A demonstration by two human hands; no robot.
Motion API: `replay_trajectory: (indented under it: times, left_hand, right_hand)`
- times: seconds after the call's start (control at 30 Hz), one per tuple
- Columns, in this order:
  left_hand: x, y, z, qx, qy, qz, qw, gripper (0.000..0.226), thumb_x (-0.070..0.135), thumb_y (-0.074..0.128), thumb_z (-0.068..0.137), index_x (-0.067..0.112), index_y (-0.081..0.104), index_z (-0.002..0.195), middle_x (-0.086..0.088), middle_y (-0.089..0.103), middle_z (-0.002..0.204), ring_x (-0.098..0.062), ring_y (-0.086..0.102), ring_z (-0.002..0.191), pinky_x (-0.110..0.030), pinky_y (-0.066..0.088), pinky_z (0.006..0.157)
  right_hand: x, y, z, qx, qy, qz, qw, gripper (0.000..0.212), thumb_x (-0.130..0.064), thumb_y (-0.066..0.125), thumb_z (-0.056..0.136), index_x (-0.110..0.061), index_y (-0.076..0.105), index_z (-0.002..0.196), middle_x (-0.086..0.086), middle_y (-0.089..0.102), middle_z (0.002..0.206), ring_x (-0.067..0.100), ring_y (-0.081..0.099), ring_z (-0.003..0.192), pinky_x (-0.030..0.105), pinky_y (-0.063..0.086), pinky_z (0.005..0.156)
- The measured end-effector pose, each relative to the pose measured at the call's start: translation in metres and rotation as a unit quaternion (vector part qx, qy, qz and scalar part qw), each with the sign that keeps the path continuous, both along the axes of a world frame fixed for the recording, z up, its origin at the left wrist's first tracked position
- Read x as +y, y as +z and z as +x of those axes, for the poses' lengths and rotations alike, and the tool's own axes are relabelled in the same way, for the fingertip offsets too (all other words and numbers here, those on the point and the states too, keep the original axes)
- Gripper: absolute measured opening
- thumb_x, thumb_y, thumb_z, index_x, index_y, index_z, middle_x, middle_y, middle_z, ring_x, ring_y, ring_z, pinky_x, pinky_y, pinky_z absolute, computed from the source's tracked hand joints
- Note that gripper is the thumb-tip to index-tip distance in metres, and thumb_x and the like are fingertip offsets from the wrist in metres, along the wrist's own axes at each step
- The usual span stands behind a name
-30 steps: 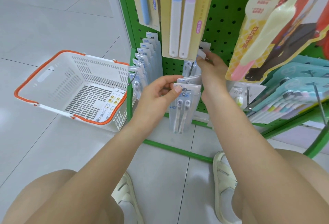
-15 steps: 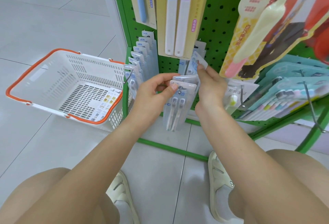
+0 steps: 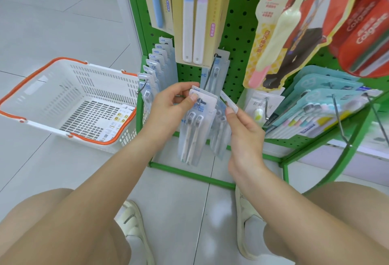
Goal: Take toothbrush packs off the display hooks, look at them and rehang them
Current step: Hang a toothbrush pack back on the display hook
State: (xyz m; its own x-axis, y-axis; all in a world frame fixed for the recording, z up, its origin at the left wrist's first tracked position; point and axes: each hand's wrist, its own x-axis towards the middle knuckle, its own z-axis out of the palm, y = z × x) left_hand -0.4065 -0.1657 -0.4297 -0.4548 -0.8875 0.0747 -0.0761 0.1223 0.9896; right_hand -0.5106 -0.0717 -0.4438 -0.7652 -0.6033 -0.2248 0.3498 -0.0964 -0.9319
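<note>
Green pegboard display [image 3: 240,33] across the upper middle and right of the frame, pale tiled floor [image 3: 52,22] below and to the left, white basket [image 3: 69,96] with orange rim at left. Centre frame: left hand [image 3: 168,104] pinching the card tops of a small stack of toothbrush packs [image 3: 193,130], thumb in front, fingers curled behind. Packs hanging long axis near vertical, header cards up, brush handles pointing down toward the floor. Just right of them, right hand [image 3: 244,130] pinching the top edge of another pack [image 3: 221,126], thumb pressed to its card, that pack tilted, top leaning to the right. Both hands closed on packs, neither spread flat. Bare display hook [image 3: 209,75] directly above and slightly beyond the hands, running up to the pegboard, one pack left at its root. Likely next: lifting a header hole up onto that hook tip; left-hand stack sits nearer to it. Header holes face up already, so little turning needed.
</note>
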Motion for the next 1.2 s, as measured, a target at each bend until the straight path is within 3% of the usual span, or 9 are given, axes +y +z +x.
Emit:
replay_trajectory:
  times: [0.27,0.4,0.5,0.6,0.73,0.87,0.97,1.07,1.2]
  left_hand:
    - [0.003,0.004,-0.001,0.005,0.007,0.010,1.000,0.025,0.007,0.058,0.095,0.024,0.065,0.112,0.007,0.061,0.088,0.012,0.058,0.075,-0.005,0.045,0.076]
    - [0.003,0.003,-0.002,0.000,0.013,0.013,1.000,0.025,0.009,0.059,0.095,0.028,0.065,0.110,0.005,0.063,0.093,0.010,0.059,0.078,-0.007,0.047,0.078]
    - [0.004,0.003,-0.002,-0.008,0.019,0.019,1.000,0.025,0.011,0.060,0.095,0.030,0.066,0.109,0.001,0.066,0.100,0.003,0.060,0.086,-0.012,0.049,0.085]
    - [0.006,0.006,0.000,-0.012,0.025,0.025,0.999,0.024,0.014,0.061,0.094,0.027,0.066,0.115,0.004,0.067,0.101,0.002,0.061,0.089,-0.006,0.046,0.078]
    - [0.013,0.013,0.013,-0.074,0.054,-0.021,0.996,0.036,0.018,0.061,0.095,0.028,0.059,0.129,0.015,0.061,0.109,0.013,0.057,0.085,0.002,0.040,0.071]
    - [0.029,0.020,0.035,-0.028,0.064,-0.077,0.995,0.022,0.024,0.056,0.098,0.039,0.063,0.112,0.019,0.067,0.107,0.011,0.059,0.096,-0.006,0.043,0.082]
    - [0.035,0.026,0.041,0.012,0.005,-0.015,1.000,0.016,0.035,0.056,0.095,0.035,0.066,0.108,0.019,0.073,0.100,-0.001,0.066,0.098,-0.018,0.050,0.089]
    - [0.040,0.029,0.039,0.025,-0.070,0.053,0.996,0.028,0.035,0.051,0.086,0.023,0.069,0.103,0.010,0.076,0.093,-0.006,0.070,0.090,-0.018,0.053,0.079]
    - [0.042,0.027,0.042,0.017,-0.080,0.074,0.994,0.020,0.023,0.059,0.084,0.018,0.071,0.099,0.005,0.077,0.087,-0.008,0.072,0.084,-0.022,0.057,0.070]
  right_hand:
    - [0.028,0.004,0.003,0.170,0.054,-0.016,0.984,0.015,-0.013,0.060,0.093,-0.019,0.071,0.102,-0.007,0.071,0.098,0.000,0.063,0.092,0.012,0.047,0.083]
    - [0.034,0.013,-0.004,0.217,0.042,-0.049,0.974,0.018,-0.012,0.056,0.095,-0.018,0.065,0.081,-0.022,0.055,0.064,-0.006,0.049,0.066,0.008,0.039,0.067]
    - [0.036,0.020,-0.002,0.245,0.061,-0.072,0.965,0.022,-0.010,0.054,0.096,-0.021,0.060,0.077,-0.023,0.052,0.059,-0.005,0.046,0.061,0.008,0.035,0.062]
    - [0.034,0.020,0.003,0.243,0.079,-0.086,0.963,0.013,-0.011,0.056,0.095,-0.009,0.069,0.093,-0.021,0.059,0.068,-0.005,0.051,0.068,0.009,0.040,0.067]
    - [0.030,0.025,0.004,0.234,0.104,-0.094,0.962,0.015,-0.011,0.057,0.094,-0.012,0.071,0.099,-0.010,0.069,0.084,-0.001,0.062,0.081,0.011,0.045,0.073]
    - [0.023,0.028,0.001,0.218,0.117,-0.100,0.964,0.015,-0.010,0.058,0.094,-0.019,0.071,0.094,-0.007,0.071,0.085,0.004,0.063,0.082,0.016,0.049,0.076]
    - [0.016,0.032,-0.001,0.204,0.157,-0.089,0.962,0.014,-0.008,0.059,0.092,-0.014,0.071,0.094,-0.002,0.072,0.088,0.008,0.064,0.083,0.020,0.051,0.078]
    - [0.010,0.036,0.000,0.167,0.202,-0.086,0.961,0.012,-0.004,0.059,0.091,-0.004,0.070,0.097,0.006,0.072,0.089,0.009,0.067,0.081,0.019,0.052,0.074]
    - [0.003,0.036,0.005,0.116,0.223,-0.067,0.966,0.008,-0.008,0.062,0.089,-0.008,0.069,0.092,0.001,0.073,0.081,0.011,0.067,0.073,0.025,0.055,0.070]
